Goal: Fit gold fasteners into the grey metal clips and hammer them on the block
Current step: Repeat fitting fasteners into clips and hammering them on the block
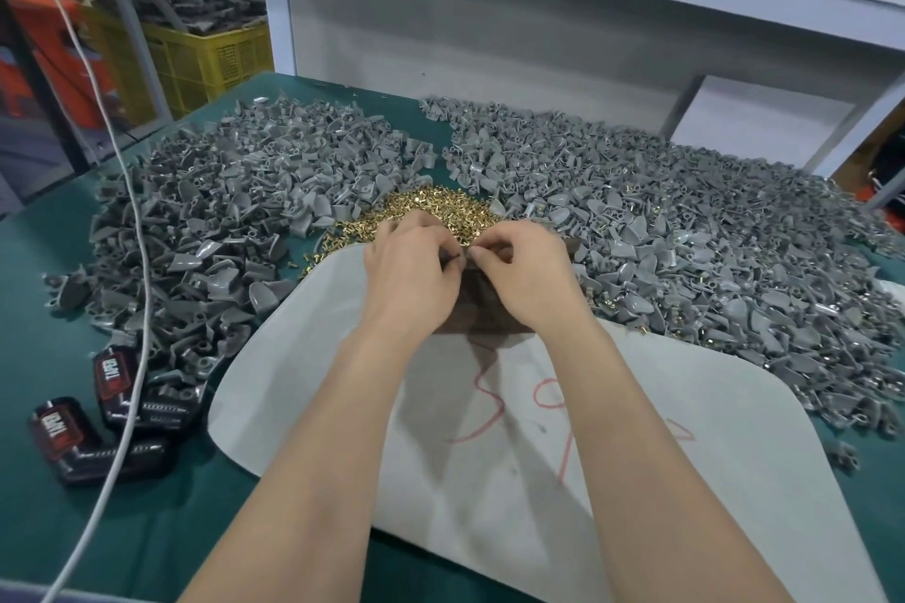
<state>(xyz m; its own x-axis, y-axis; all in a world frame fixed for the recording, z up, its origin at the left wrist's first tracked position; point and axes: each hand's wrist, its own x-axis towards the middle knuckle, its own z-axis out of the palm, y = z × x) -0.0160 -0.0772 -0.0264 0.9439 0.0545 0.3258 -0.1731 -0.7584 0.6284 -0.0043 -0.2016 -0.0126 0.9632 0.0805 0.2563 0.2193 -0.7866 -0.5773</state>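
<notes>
at the middle of the green desk [186,529], both bare forearms reach forward and the two hands meet above a dark brown block [482,309], which lies at the far edge of a white sheet [685,504] marked with red strokes. the left hand [416,269] has its fingers curled and pinches a small dark part [453,258] at its fingertips; too little of the part shows to say whether it is one of the clips. the right hand [524,269] is curled as well, thumb and forefinger pressed together just beside the left fingertips; whether anything sits between them cannot be told. directly beyond the hands lies a heap of gold fasteners [431,211], touching the far edge of the sheet. loose grey clips [235,211] spread in a broad pile to the left of the heap, and a second pile [685,250] covers the desk to the right, with a few gold pieces scattered among it. a white cable [132,211] crosses the left pile and runs down to the near edge. near the lower left corner sit several black and red labelled items [63,426]. behind the desk stands a white shelf frame [538,15]; a yellow crate [205,59] stands to its left
</notes>
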